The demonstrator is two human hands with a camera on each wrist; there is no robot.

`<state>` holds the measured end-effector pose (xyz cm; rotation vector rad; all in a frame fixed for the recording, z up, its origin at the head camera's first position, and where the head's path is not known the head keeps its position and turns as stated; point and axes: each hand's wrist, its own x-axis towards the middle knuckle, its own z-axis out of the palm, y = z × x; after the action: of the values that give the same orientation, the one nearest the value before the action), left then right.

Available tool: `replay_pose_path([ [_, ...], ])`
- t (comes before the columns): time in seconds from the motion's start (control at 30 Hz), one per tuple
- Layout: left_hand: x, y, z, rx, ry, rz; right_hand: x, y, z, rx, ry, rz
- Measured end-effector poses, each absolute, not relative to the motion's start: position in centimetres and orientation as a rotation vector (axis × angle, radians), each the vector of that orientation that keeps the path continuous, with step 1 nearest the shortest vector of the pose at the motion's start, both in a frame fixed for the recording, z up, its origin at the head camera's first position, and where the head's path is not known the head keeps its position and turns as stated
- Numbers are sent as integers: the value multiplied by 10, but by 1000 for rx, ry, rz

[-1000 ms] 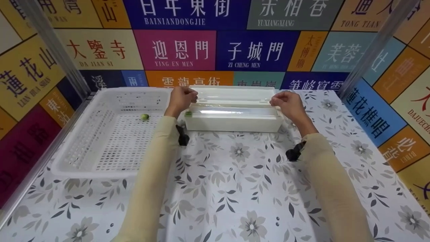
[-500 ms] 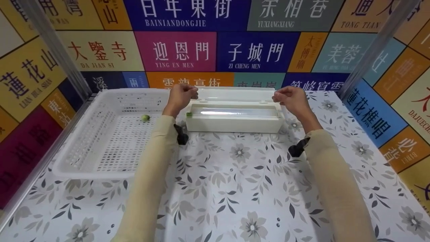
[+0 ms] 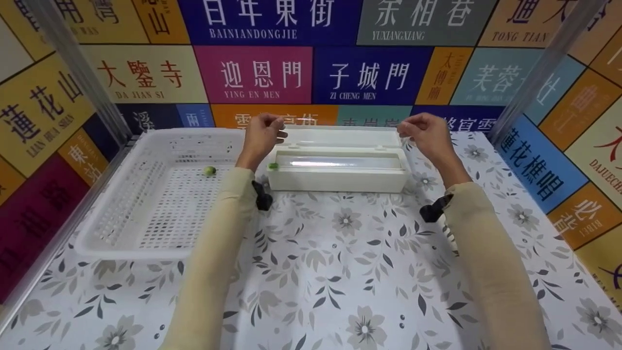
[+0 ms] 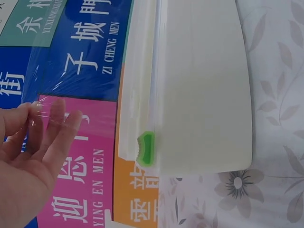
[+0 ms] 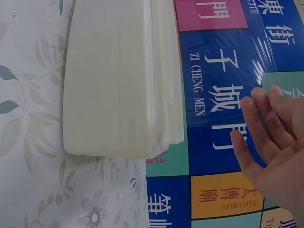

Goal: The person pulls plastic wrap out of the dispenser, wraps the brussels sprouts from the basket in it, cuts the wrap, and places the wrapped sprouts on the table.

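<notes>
A clear sheet of plastic wrap [image 4: 71, 71] stretches between my two hands above a white wrap dispenser [image 3: 337, 181]. My left hand [image 3: 260, 140] pinches its left corner between thumb and index finger, the other fingers spread loosely. At the opposite corner, my right hand [image 3: 430, 137] pinches the film [image 5: 259, 57] the same way. Behind the dispenser its lid [image 3: 340, 138] stands raised, and the shiny wrap roll [image 3: 340, 162] shows inside. A green cutter slider [image 4: 147, 149] sits at the left end of the dispenser's edge.
To the left stands a white perforated basket [image 3: 141, 253] with a small green round fruit [image 3: 209, 170] inside. A floral cloth [image 3: 335, 287] covers the table. Colourful panels with lettering [image 3: 252, 73] rise right behind the dispenser. Each wrist carries a black camera [image 3: 431, 212].
Both hands have risen a little and moved up and away from the dispenser, drawing out film. The right hand has also shifted rightward. The dispenser and basket stay put.
</notes>
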<state>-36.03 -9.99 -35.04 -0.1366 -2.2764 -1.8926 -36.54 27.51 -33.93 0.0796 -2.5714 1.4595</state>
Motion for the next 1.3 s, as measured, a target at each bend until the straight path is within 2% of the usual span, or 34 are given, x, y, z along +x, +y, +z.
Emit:
replay_pose_path([
  [0.8,-358,-104,-308,-53,-2095,-1960,-363,264,-297,8,-2280,1712],
  [1.3,-364,-87,-308,-140,-1710,-2055,-361,246,-283,-59,-1926,2017],
])
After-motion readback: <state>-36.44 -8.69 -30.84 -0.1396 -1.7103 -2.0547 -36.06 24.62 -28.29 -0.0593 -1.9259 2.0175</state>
